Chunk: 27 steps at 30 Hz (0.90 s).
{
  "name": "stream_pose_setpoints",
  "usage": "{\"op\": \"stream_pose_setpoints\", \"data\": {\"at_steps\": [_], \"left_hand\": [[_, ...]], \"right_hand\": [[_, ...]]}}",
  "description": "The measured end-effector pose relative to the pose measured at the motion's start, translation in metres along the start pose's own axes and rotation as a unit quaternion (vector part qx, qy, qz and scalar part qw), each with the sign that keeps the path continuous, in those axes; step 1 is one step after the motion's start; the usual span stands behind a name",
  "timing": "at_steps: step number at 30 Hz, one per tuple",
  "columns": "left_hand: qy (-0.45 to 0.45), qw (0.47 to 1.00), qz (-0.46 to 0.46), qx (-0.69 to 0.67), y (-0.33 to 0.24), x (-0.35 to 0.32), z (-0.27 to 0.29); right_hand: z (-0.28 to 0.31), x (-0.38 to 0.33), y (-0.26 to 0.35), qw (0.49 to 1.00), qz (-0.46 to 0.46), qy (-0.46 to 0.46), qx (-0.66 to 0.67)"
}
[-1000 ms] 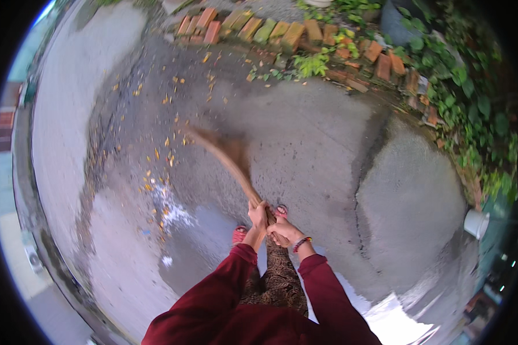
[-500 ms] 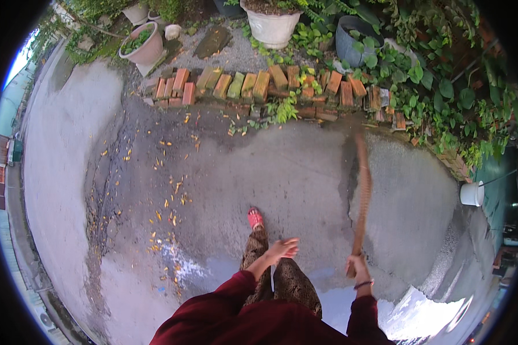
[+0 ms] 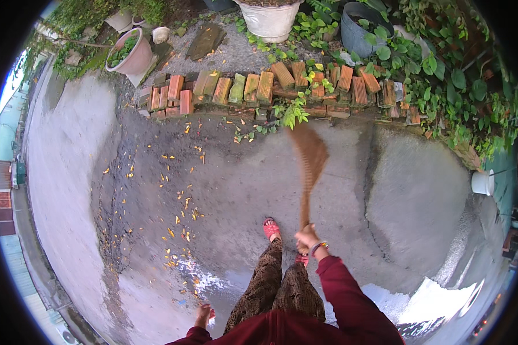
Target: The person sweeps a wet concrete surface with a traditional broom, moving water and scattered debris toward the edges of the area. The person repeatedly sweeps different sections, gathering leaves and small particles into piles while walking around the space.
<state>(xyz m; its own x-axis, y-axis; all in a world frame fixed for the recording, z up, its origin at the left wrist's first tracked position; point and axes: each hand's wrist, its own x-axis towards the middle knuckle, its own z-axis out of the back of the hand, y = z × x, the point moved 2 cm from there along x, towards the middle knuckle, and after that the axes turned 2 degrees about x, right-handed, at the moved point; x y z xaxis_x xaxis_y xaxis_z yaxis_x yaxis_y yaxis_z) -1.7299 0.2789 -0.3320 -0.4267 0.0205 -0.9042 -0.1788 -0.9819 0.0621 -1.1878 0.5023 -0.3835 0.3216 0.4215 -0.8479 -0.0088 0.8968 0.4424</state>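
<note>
My right hand [image 3: 308, 237] is closed round the handle of a short brown broom [image 3: 312, 156], held out ahead of me. The broom's spread, motion-blurred head is near the foot of a row of bricks [image 3: 250, 87]. Down by my left side hangs my left hand [image 3: 204, 314]; its fingers are small and unclear, so I cannot tell whether they are closed. Small yellow fallen leaves [image 3: 170, 232] lie scattered on the wet grey pavement [image 3: 253, 172] to the left of the broom.
Red sandals [image 3: 271, 229] are on my feet. Beyond the bricks stand a white pot [image 3: 269, 22], a dark blue-grey pot [image 3: 360, 31] and a pinkish pot [image 3: 131, 53]. Leafy vines [image 3: 443, 86] spread at the right, near a white bucket [image 3: 482, 183]. A puddle [image 3: 431, 305] shines at lower right.
The broom and my right hand have swung from right to left across the pavement. My left hand has dropped back toward my left side. The view has shifted slightly.
</note>
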Motion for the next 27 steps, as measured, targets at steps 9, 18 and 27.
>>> {"op": "stream_pose_setpoints", "data": {"at_steps": [9,18,27], "left_hand": [[0.093,0.859,-0.434,0.256,-0.214,-0.083,-0.088],[0.13,0.927,-0.341,-0.083,-0.234,-0.125,-0.062],[0.117,0.979,-0.157,-0.057,-0.011,-0.057,-0.03]], "right_hand": [[0.113,-0.13,0.037,0.945,-0.028,0.241,0.217],[0.256,-0.158,-0.083,0.981,-0.057,-0.063,0.176],[0.323,0.052,0.027,0.92,-0.037,-0.02,0.389]]}}
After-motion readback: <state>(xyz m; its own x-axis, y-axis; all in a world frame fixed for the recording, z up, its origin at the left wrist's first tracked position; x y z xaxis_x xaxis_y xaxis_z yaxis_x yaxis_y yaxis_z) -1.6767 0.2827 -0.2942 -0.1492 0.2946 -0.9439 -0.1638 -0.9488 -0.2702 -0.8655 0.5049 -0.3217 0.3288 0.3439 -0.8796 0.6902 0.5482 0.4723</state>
